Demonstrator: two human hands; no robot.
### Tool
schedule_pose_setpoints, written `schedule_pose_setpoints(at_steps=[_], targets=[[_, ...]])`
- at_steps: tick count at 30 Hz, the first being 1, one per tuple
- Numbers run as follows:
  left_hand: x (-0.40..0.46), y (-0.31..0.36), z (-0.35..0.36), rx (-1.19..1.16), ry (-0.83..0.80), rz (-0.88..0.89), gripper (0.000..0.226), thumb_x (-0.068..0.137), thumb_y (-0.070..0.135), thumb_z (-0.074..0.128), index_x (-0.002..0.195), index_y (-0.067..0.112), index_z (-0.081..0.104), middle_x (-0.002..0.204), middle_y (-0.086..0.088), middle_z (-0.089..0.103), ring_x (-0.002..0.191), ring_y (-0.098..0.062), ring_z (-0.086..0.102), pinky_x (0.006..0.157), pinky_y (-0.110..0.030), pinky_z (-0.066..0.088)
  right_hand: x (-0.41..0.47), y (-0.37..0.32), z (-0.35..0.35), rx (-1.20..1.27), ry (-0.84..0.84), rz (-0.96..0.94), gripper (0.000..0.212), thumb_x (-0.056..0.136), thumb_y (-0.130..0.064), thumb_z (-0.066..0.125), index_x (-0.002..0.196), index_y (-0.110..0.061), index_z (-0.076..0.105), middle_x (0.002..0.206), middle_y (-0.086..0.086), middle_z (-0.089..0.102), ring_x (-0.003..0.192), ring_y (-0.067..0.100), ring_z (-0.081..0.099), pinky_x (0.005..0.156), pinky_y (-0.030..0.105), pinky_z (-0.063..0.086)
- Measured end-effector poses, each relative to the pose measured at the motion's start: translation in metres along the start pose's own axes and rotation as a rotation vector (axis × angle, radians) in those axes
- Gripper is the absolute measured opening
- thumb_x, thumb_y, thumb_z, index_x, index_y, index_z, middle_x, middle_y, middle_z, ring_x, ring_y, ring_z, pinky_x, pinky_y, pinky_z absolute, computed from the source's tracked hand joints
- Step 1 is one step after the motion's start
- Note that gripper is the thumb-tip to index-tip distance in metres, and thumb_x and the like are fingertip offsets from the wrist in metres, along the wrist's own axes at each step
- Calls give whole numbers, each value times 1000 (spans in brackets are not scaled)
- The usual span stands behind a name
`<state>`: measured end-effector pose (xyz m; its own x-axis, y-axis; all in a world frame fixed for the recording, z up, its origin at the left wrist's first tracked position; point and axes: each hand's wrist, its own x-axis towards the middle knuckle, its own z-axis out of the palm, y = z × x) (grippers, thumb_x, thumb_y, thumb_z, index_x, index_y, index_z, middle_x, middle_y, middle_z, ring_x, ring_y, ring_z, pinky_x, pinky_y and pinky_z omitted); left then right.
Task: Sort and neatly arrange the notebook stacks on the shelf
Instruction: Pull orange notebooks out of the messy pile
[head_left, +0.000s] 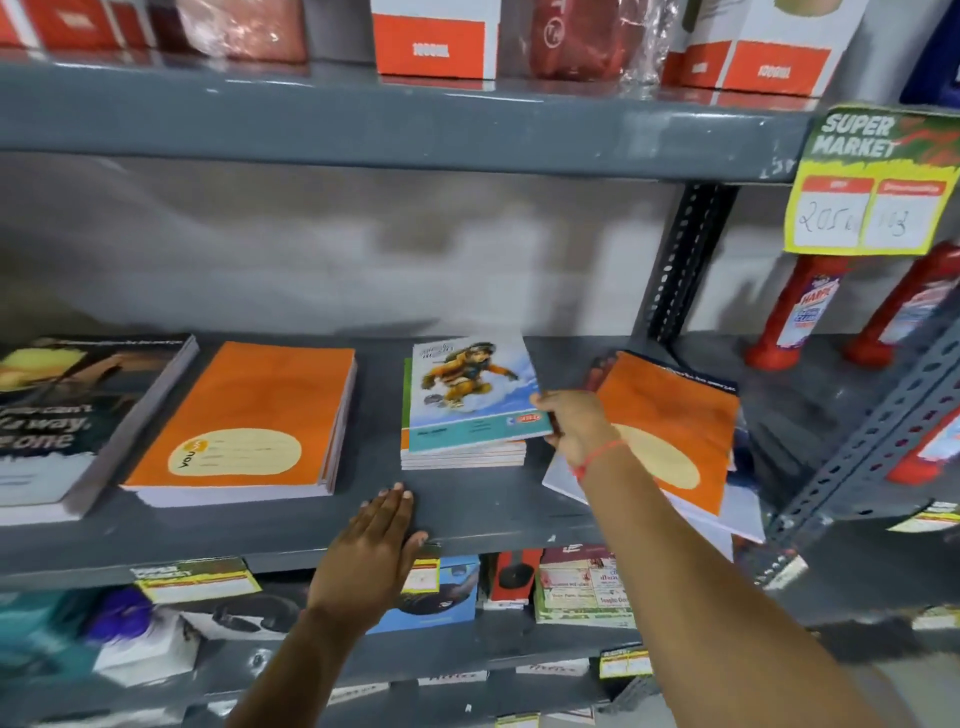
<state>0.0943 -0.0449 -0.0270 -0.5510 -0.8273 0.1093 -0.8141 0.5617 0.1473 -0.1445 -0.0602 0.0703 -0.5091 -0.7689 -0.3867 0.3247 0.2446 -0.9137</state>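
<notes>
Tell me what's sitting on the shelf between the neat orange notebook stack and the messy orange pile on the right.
In the head view, a short stack topped by the cartoon-cover notebook lies between them, with the right hand gripping its right edge.

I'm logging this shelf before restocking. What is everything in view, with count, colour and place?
dark-cover stack: one, black, far left of middle shelf
orange stack: one, orange, left of centre
cartoon-cover notebook: one, blue-white, tilted atop the small centre stack
messy orange pile: one, orange on top, askew at right, overhanging the edge
boxes: several, orange-white, top shelf
bottles: several, red, right bay
price tag: one, yellow-green, upper right
left hand: flat on shelf edge
right hand: gripping cartoon-cover notebook
</notes>
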Motion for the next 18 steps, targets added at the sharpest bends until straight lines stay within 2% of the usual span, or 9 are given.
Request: schedule_pose_setpoints(at_steps=[3, 5, 7, 8, 11, 12, 14, 16, 18], targets=[[0, 0, -2, 5, -14, 18, 76, 97, 44, 5, 106, 4, 69, 107, -12, 73, 94, -26, 71, 77, -41, 57, 8, 13, 17, -236, 47, -57, 32, 86, -2, 56, 58, -14, 46, 63, 8, 57, 62, 19, 58, 52, 20, 44], [0, 0, -2, 18, -5, 35, 77, 96, 43, 4, 105, 4, 69, 106, -12, 73, 94, -26, 71, 78, -41, 56, 11, 21, 17, -548, 124, -126, 28, 85, -12, 58, 59, -14, 51, 75, 10, 61, 73, 23, 55, 54, 22, 40], [0, -1, -1, 34, 23, 44, 78, 96, 43, 3, 104, 4, 70, 104, -11, 74, 92, -25, 72, 77, -41, 57, 8, 28, 16, -852, 220, -217, 21, 84, -22, 61, 77, -3, 65, 94, 16, 69, 84, 28, 62, 57, 22, 41], [0, 0, -1, 40, 51, 54, 78, 96, 42, 3, 103, 5, 71, 102, -10, 75, 91, -25, 72, 76, -40, 58, 7, 31, 15, -944, 241, -243, 26, 84, -25, 61, 90, 0, 68, 101, 16, 70, 90, 29, 65, 62, 24, 43], [3, 13, -5, 38, 194, 138, 65, 96, 37, 13, 97, 10, 73, 88, -4, 77, 76, -23, 72, 68, -31, 58, 3, 31, 7, -1030, 252, -302, 31, 87, -26, 55, 99, -1, 67, 106, 18, 69, 95, 30, 64, 62, 23, 44], [7, 21, -9, 35, 256, 186, 53, 94, 34, 24, 93, 13, 73, 83, -2, 76, 70, -21, 70, 64, -28, 56, 2, 29, 0, -1012, 297, -319, 31, 88, -26, 54, 101, -1, 66, 108, 19, 67, 96, 32, 63, 67, 26, 45], [23, 48, -20, 0, 320, 277, 32, 85, 29, 42, 86, 16, 72, 78, 0, 73, 66, -21, 67, 59, -25, 53, 0, 25, -23, -977, 442, -305, 34, 90, -26, 49, 111, -1, 59, 116, 22, 59, 105, 37, 56, 85, 36, 46], [46, 87, -34, -55, 271, 323, 25, 83, 24, 47, 85, 14, 70, 82, -3, 70, 72, -24, 66, 61, -29, 53, -4, 26, -55, -1039, 573, -215, 39, 92, -28, 44, 121, -3, 51, 126, 22, 51, 115, 40, 49, 95, 42, 41], [72, 126, -43, -75, 136, 332, 26, 88, 20, 44, 97, 10, 66, 98, -9, 66, 89, -29, 62, 72, -36, 51, -8, 29, -88, -1125, 638, -102, 41, 93, -29, 41, 124, -3, 48, 131, 20, 48, 120, 39, 44, 99, 44, 38]])
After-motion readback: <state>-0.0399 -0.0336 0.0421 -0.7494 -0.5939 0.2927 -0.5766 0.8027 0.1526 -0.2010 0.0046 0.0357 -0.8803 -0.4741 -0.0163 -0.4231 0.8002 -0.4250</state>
